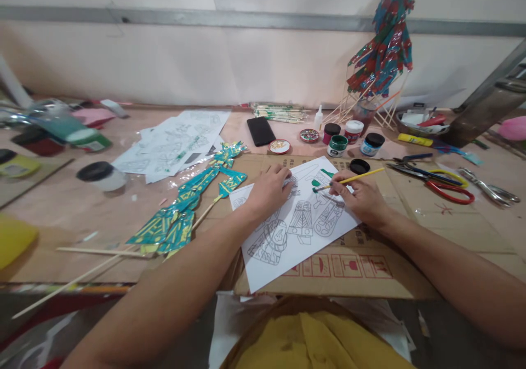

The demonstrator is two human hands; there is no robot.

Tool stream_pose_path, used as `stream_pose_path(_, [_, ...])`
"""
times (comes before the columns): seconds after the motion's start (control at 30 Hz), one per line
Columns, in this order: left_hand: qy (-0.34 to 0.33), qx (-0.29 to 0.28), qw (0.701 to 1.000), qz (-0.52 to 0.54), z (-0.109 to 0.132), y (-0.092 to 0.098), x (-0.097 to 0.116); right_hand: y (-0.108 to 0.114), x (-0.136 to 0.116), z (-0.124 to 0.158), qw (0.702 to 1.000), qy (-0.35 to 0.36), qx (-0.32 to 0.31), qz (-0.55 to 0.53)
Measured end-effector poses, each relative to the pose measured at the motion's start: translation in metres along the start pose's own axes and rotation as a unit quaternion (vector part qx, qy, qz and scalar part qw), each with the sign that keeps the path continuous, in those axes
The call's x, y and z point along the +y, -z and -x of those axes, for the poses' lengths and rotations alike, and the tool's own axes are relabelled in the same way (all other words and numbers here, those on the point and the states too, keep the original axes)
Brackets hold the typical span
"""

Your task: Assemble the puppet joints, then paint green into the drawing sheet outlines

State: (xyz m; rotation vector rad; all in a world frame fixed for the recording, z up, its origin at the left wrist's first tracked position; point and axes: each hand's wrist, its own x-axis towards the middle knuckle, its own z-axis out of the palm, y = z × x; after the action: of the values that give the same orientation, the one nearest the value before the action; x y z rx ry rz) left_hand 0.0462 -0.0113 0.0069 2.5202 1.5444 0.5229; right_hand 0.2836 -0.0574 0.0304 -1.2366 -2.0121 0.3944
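A white sheet (pixel 258 273) printed with outlined shapes lies on flattened cardboard (pixel 394 287). Its upper part carries some green paint. My right hand (pixel 355 196) grips a yellow paintbrush (pixel 364 176), whose green tip meets the sheet beside the painted patches. Resting on the sheet's upper left, my left hand (pixel 269 191) has its fingers together and slightly curled; nothing shows in it. An uncovered jar of green paint (pixel 337 146) stands beyond the sheet, with a black lid (pixel 359 166) to its right. A blue-green and yellow painted figure (pixel 193 194) on sticks lies left of my left hand.
Behind the sheet are a black phone (pixel 260 131), bundled sticks (pixel 279 113), more paint jars (pixel 372 144) and a tall red-blue figure (pixel 386 46). Scissors (pixel 447 188) and pliers (pixel 415 157) lie right; printed papers (pixel 172 142) and a black-lidded cup (pixel 101 176) are left.
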Motion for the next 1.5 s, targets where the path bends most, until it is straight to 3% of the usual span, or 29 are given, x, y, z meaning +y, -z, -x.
stream_pose_path(0.3, [-0.001,0.002,1.0,0.008,0.0,-0.001,-0.001,0.011,-0.002,0.004,0.999,0.007,-0.033,0.01])
stream_pose_path(0.57, [-0.001,0.0,1.0,0.004,0.001,-0.001,-0.001,0.009,-0.003,0.002,1.0,0.013,-0.019,0.006])
stream_pose_path(0.87, [-0.005,0.003,1.0,0.003,0.001,-0.001,-0.001,0.017,-0.007,0.002,0.997,0.015,-0.067,0.036])
stream_pose_path(1.13, [-0.001,0.0,1.0,0.0,0.0,-0.001,-0.001,0.012,-0.007,0.002,0.999,0.015,-0.03,0.002])
stream_pose_path(1.5, [0.004,0.0,1.0,0.004,0.001,0.0,-0.001,0.016,-0.008,0.002,0.998,0.019,-0.062,0.015])
